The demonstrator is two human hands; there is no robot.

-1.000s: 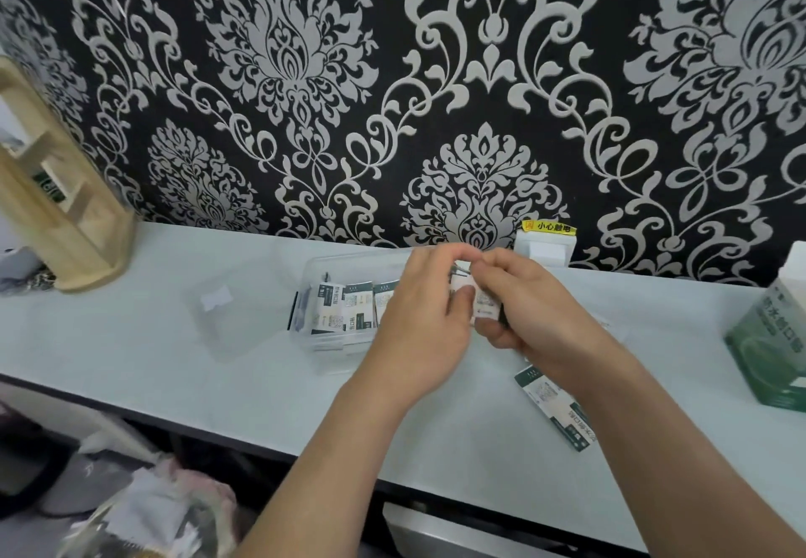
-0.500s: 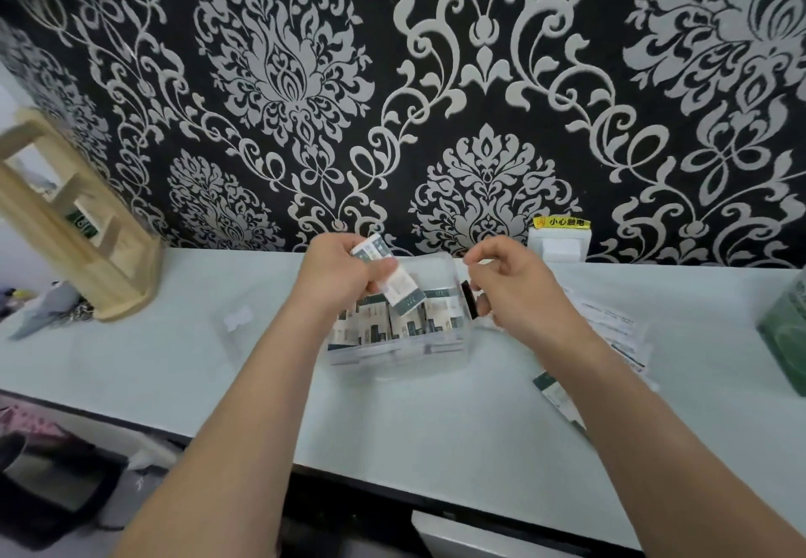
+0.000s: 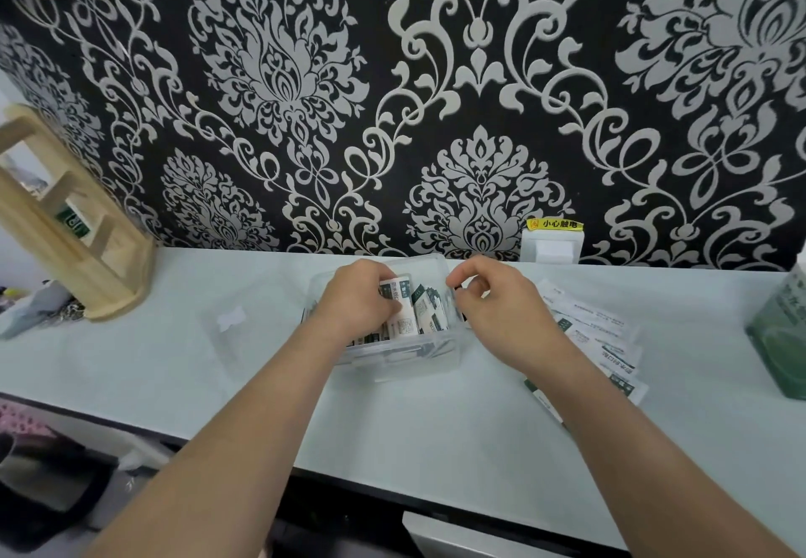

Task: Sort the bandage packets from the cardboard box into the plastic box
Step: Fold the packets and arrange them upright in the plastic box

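At the far left a wooden rack stands on the bench, and a clear lid lies flat just to its right. Next comes the left hand, down inside the plastic box, its grip closed round one packet among the stored packets standing in there. The packet looks like thin paper, very light and bendy, so I think it needs only a soft pinch on its flat sides near the middle. A hard squeeze would likely crease it, and smooth paper could slide out of a loose hold. The right hand is at the box's right wall with its fingers curled, and I cannot tell if its grip has the rim or nothing. To its right a heap of loose packets lies spread on the bench, probably best lifted one at a time by an edge. The green cardboard box sits at the far right, well apart from the plastic box
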